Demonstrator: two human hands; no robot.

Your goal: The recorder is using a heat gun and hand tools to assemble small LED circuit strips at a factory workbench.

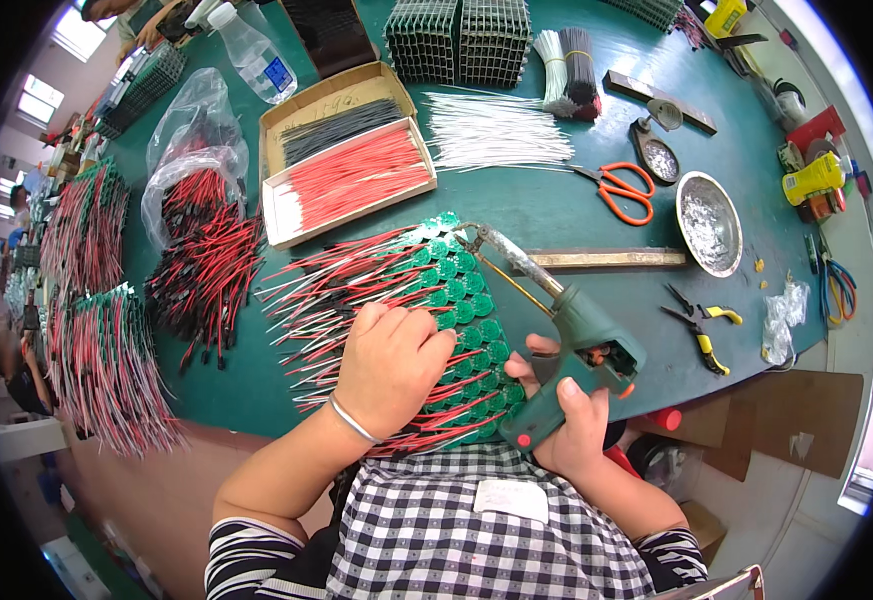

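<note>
My right hand [566, 420] grips a green soldering gun [581, 345] by its handle; its metal barrel points up-left, and its tip reaches the top of a curved row of small round green circuit boards [466, 300]. Red and black wires [336, 290] fan out leftward from those boards. My left hand [391, 365], with a thin bracelet at the wrist, rests fingers-down on the boards and wires near the middle of the row.
On the green table [556, 210] lie a cardboard tray of red wires [351, 180], a tray of black wires [341, 128], loose white wires [496, 130], orange scissors [621, 190], a metal dish [708, 222], yellow-handled pliers [701, 325] and a plastic bottle [251, 50]. Wired boards [106, 370] pile at left.
</note>
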